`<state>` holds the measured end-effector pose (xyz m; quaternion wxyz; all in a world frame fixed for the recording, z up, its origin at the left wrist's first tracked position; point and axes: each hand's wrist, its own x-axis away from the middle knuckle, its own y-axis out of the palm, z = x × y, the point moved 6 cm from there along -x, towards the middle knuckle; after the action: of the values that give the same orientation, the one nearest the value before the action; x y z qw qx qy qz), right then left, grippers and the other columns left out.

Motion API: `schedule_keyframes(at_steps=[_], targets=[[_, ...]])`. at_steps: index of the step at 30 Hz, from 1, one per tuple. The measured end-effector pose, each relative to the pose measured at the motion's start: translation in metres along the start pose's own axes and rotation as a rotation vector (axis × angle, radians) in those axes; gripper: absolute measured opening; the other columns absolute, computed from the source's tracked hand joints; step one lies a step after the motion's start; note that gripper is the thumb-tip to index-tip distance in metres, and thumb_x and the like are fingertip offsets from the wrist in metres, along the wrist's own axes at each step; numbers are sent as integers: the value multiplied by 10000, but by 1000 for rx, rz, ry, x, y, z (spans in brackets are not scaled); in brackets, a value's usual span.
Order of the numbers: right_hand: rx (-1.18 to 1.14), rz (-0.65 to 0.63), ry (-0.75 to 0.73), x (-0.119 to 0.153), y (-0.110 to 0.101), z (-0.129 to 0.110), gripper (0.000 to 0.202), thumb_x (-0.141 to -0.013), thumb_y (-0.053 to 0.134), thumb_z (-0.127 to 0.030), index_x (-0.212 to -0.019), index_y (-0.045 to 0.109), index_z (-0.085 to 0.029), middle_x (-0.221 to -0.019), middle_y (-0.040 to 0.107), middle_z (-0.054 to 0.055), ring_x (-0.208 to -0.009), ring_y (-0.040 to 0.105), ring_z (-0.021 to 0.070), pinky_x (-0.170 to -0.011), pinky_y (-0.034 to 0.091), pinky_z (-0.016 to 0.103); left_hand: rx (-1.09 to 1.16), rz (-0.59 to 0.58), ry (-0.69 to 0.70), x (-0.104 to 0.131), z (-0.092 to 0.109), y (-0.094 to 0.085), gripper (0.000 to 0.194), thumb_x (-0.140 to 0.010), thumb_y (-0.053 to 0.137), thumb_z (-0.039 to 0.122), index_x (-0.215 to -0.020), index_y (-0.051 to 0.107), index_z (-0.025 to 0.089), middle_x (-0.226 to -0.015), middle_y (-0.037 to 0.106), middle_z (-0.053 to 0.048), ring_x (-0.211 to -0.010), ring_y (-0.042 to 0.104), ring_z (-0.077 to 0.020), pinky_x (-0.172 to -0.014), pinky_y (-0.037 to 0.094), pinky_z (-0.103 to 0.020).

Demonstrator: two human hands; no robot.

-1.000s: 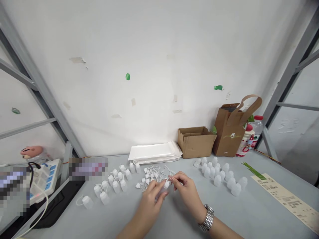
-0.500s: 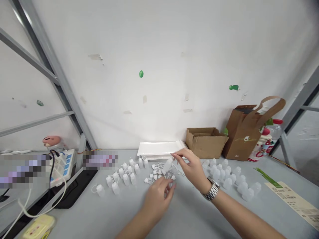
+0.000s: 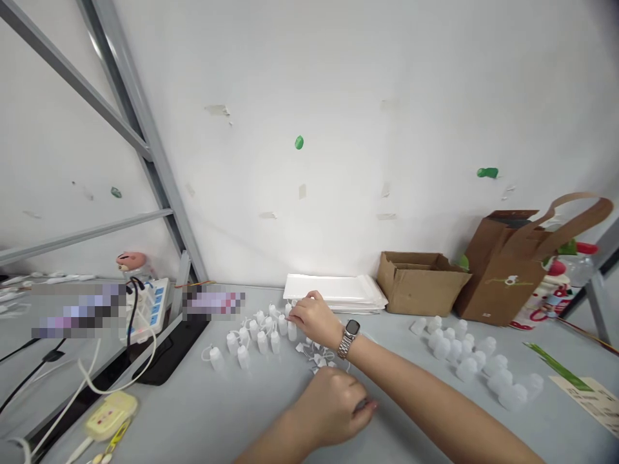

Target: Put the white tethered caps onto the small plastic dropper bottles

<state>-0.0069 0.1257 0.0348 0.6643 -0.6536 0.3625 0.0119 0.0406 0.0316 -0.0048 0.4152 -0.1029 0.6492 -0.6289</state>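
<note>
My right hand (image 3: 314,319), with a watch on its wrist, reaches across to the left group of small white bottles. Its fingers are closed on a bottle (image 3: 292,330) at the right edge of that group. My left hand (image 3: 338,403) is nearer to me, its fingers curled; whatever may be inside is hidden. Just beyond it lies a pile of white caps with loops (image 3: 319,356), partly covered by both hands. The bottles at left (image 3: 243,356) stand upright with looped caps. A second group of cloudy bottles (image 3: 467,368) without looped caps is at the right.
White flat trays (image 3: 333,291) lie against the wall, beside an open cardboard box (image 3: 420,290) and a brown paper bag (image 3: 503,277). A power strip (image 3: 157,309), cables and a yellow case (image 3: 112,415) are at left. A paper sheet (image 3: 587,399) lies at right.
My right hand has moved left with a bottle, from above the cap pile to the left group. My left hand has shifted right and nearer to me. The view has turned left.
</note>
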Motion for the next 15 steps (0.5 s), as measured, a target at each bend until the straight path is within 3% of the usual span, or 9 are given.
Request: schedule_keyframes(at_steps=[8,12,15], targets=[[42,14,-5,3,1,1,185,-880,500,-275,-828,647,-177,-728,683,40,-694,576,150,-767,299,303,-50,-45,-3,-1,1,-2,230,-800,507,287,-643,632,174,-568,663,-24,-506,592,-161,-452,349,-254],[35,63,39,16,-20,1,207,-882,493,-306,-996,608,-178,-789,693,51,-702,583,159,-782,309,312,-57,-57,-28,0,-2,0,237,-806,493,275,-636,626,177,-566,662,-27,-516,599,-168,-458,367,-251],[42,110,116,41,-43,3,241,-905,441,-305,-1044,582,-168,-778,685,58,-705,581,166,-776,317,321,-52,-39,-49,2,-5,1,237,-809,488,286,-647,626,182,-572,661,-32,-537,608,-175,-482,392,-250]])
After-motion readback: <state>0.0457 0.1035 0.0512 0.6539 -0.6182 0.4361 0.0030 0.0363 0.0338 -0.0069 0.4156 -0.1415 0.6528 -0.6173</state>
